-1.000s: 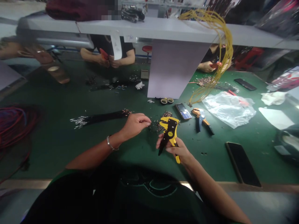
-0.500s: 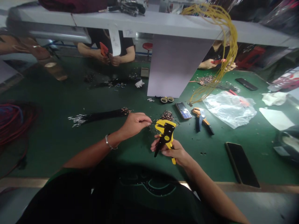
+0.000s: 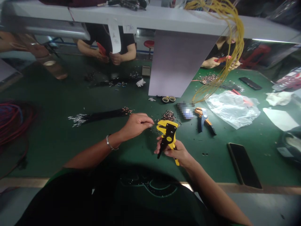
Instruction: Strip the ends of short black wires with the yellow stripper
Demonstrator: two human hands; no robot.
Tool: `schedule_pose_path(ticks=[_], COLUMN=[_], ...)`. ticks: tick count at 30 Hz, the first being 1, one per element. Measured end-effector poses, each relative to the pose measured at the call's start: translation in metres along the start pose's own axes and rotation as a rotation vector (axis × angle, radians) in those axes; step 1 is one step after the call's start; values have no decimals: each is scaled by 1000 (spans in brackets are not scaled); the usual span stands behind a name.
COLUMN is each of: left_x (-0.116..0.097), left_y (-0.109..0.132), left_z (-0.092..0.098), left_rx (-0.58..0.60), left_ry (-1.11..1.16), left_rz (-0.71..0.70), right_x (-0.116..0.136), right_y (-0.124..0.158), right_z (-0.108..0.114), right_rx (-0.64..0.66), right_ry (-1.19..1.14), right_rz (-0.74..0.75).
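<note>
My left hand (image 3: 138, 125) is closed in a pinch on a thin dark wire (image 3: 154, 123), of which only a short end shows. That end points at the jaws of a yellow and black wire stripper (image 3: 168, 133); whether it lies between them I cannot tell. My right hand (image 3: 175, 149) is wrapped round the stripper's handles, which stand apart. Just beyond the jaws is a pile of small coppery and dark clippings (image 3: 168, 115). A bundle of black wires (image 3: 101, 117) with bared ends lies to the left of my left hand.
Right of the pile are a blurred-out object (image 3: 185, 110), a blue and orange hand tool (image 3: 204, 121), a plastic bag (image 3: 232, 108) and a phone (image 3: 244, 164). Red cables (image 3: 16, 125) lie left. Yellow wires (image 3: 238, 37) hang from the shelf (image 3: 164, 23). Co-workers' hands (image 3: 115, 58) work opposite.
My right hand and the wire stripper have shifted slightly to the right. My left hand keeps nearly the same place and pinch. The view has tilted a little.
</note>
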State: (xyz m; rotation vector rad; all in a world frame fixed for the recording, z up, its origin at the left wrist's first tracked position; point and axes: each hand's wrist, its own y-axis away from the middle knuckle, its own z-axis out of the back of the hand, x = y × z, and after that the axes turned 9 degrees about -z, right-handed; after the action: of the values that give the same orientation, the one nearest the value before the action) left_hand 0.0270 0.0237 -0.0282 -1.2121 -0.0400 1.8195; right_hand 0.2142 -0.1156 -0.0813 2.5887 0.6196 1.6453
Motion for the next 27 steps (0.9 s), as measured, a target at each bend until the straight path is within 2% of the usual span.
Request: schedule_pose_path(ticks=[11, 27], left_x=[1, 1], left_y=[1, 2], left_z=[-2, -1], left_rx=[33, 42], left_ry=[3, 3], left_rz=[-8, -24], right_x=[4, 3], right_y=[4, 4], right_z=[-4, -5], right_rx=[-23, -15], right_ry=[93, 111], right_rz=[11, 56])
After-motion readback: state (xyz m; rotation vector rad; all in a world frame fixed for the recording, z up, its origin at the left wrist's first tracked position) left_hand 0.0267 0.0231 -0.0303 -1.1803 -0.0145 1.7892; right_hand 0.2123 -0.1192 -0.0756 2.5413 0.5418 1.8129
